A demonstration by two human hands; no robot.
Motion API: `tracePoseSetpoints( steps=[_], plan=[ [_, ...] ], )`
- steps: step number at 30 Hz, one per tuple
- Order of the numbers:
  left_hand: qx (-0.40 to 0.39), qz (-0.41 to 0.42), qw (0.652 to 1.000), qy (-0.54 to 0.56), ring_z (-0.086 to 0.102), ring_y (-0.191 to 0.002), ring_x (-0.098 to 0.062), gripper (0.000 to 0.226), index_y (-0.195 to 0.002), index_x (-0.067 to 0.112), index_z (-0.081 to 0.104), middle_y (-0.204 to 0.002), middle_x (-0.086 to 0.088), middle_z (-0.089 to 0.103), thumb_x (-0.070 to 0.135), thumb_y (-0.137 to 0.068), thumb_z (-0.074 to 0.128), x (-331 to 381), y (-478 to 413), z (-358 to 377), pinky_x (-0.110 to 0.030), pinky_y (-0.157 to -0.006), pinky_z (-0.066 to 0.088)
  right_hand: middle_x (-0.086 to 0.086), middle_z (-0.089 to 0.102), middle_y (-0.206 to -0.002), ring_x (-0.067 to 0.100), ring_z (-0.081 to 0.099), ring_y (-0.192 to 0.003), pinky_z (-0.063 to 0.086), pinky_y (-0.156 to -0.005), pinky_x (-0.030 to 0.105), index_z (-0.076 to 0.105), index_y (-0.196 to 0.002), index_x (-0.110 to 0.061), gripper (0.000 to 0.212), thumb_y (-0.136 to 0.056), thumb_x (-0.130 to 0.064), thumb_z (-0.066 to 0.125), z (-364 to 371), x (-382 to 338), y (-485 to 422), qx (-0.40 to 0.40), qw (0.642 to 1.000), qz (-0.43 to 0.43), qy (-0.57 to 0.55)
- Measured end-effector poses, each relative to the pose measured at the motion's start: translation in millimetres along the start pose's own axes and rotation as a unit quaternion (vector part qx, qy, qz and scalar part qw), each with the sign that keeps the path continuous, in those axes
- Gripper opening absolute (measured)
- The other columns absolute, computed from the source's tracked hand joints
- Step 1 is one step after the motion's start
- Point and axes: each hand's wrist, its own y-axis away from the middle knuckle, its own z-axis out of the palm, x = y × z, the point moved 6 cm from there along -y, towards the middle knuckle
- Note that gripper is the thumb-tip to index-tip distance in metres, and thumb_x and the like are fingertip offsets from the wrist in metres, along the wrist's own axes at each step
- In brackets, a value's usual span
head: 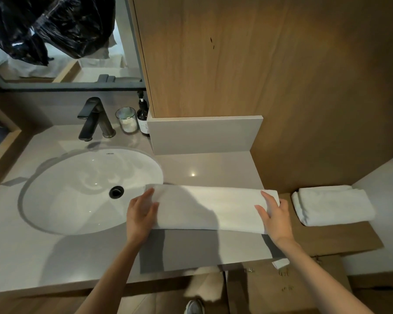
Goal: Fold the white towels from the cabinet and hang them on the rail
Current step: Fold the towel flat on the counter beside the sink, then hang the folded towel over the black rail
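Head view: towel [209,207] lies as a long strip on the counter [213,168], left end over the sink [77,189]. Your left hand [141,216] presses flat, released; right hand [276,218] covers the right end, grasp unclear. Match the edges before folding.

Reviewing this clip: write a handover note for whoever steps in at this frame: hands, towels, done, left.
Left hand: straight fingers rest on the left end of the long towel.
Right hand: straight fingers on its right end.
The long towel lies on the countertop, its left end over the sink; second folded towel sits on the wooden ledge to the right.
Done: one towel folded, the other folded into a strip.
Left: finish folding, hang both; no rail in view.
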Motion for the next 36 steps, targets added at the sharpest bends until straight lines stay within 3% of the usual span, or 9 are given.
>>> tracePoseSetpoints(
  steps=[5, 9, 12, 16, 21, 25, 28, 33, 36],
  plan=[
    [0.015, 0.019, 1.0, 0.014, 0.058, -0.11, -0.023, 0.035, -0.122, 0.023, 0.065, -0.116, 0.003, 0.06, 0.012, -0.089, 0.065, 13.0, 7.0, -1.8, -0.033, -0.098, 0.043, 0.011, 0.025, -0.147, 0.028, 0.043, -0.126, 0.042, -0.104, 0.034, 0.041, -0.141, -0.024, 0.047, -0.096, -0.029, 0.055, -9.6, 9.4, 18.3, -0.009, 1.0, 0.005, 0.017],
    [0.027, 0.113, 0.993, 0.024, 0.057, -0.114, -0.019, 0.029, -0.116, 0.021, 0.068, -0.12, 0.003, 0.065, 0.007, -0.091, 0.06, 58.3, 21.8, -1.1, -0.025, -0.099, 0.038, 0.008, 0.007, -0.159, 0.032, 0.019, -0.143, 0.029, -0.114, 0.038, 0.042, -0.141, -0.021, 0.046, -0.096, -0.019, 0.055, -30.3, 21.0, 40.1, -0.03, 0.996, -0.018, 0.084],
    [0.03, 0.203, 0.978, 0.024, 0.058, -0.113, -0.014, 0.028, -0.114, 0.02, 0.07, -0.118, 0.005, 0.066, 0.006, -0.092, 0.06, 116.9, 43.5, 3.3, -0.029, -0.098, 0.043, 0.003, 0.009, -0.161, 0.027, 0.017, -0.144, 0.03, -0.114, 0.038, 0.035, -0.145, -0.026, 0.053, -0.097, -0.024, 0.055, -56.1, 17.1, 57.3, -0.04, 0.988, -0.068, 0.134],
    [0.011, 0.333, 0.943, -0.005, 0.059, -0.107, -0.014, 0.028, -0.113, 0.021, 0.072, -0.114, 0.003, 0.068, 0.007, -0.09, 0.062, 202.5, 82.8, 18.9, -0.041, -0.094, 0.046, -0.005, 0.019, -0.16, 0.017, 0.021, -0.145, 0.027, -0.115, 0.035, 0.034, -0.148, -0.027, 0.054, -0.098, -0.028, 0.053, -106.4, -1.2, 85.2, -0.007, 0.986, -0.149, 0.076],
    [-0.025, 0.453, 0.891, -0.039, 0.056, -0.098, -0.018, 0.042, -0.114, 0.026, 0.071, -0.113, 0.005, 0.066, 0.0, -0.085, 0.054, 308.9, 161.4, 40.7, -0.015, -0.087, 0.035, -0.013, 0.022, -0.158, 0.009, 0.021, -0.144, 0.026, -0.115, 0.035, 0.029, -0.15, -0.033, 0.058, -0.097, -0.035, 0.054, -195.2, -14.7, 125.5, 0.058, 0.977, -0.207, -0.007],
    [-0.113, 0.526, 0.839, -0.08, 0.051, -0.095, -0.017, 0.064, -0.117, 0.033, 0.068, -0.114, 0.007, 0.065, -0.008, -0.074, 0.045, 377.0, 222.6, 65.9, -0.03, -0.084, 0.041, -0.014, 0.027, -0.156, 0.007, 0.024, -0.142, 0.029, -0.114, 0.035, 0.027, -0.149, -0.036, 0.059, -0.097, -0.04, 0.054, -273.3, -18.9, 155.2, 0.115, 0.961, -0.249, -0.034],
    [-0.132, 0.567, 0.808, -0.09, 0.048, -0.09, -0.014, 0.066, -0.116, 0.031, 0.069, -0.112, 0.007, 0.065, -0.015, -0.074, 0.048, 420.5, 261.1, 77.2, -0.034, -0.08, 0.044, -0.012, 0.033, -0.153, 0.009, 0.031, -0.139, 0.034, -0.108, 0.034, 0.026, -0.148, -0.037, 0.062, -0.095, -0.044, 0.055, -317.3, -13.7, 169.4, 0.117, 0.96, -0.247, -0.061],
    [-0.172, 0.595, 0.783, -0.058, 0.055, -0.094, -0.014, 0.043, -0.1, 0.018, 0.073, -0.103, 0.006, 0.068, 0.005, -0.071, 0.044, 488.1, 317.2, 77.8, -0.034, -0.083, 0.05, -0.007, 0.049, -0.135, 0.008, 0.044, -0.122, 0.037, -0.088, 0.018, 0.037, -0.139, -0.036, 0.049, -0.094, -0.043, 0.057, -365.6, 0.4, 180.9, 0.106, 0.958, -0.241, -0.116],
    [-0.206, 0.622, 0.755, -0.026, 0.06, -0.09, -0.018, 0.014, -0.086, 0.015, 0.059, -0.091, 0.002, 0.064, 0.001, -0.082, 0.055, 530.5, 340.0, 72.3, -0.047, -0.083, 0.051, -0.005, 0.053, -0.122, 0.009, 0.046, -0.114, 0.039, -0.082, 0.022, 0.044, -0.129, -0.034, 0.035, -0.096, -0.039, 0.054, -402.5, 2.9, 190.4, 0.135, 0.948, -0.248, -0.149]
  ],
)
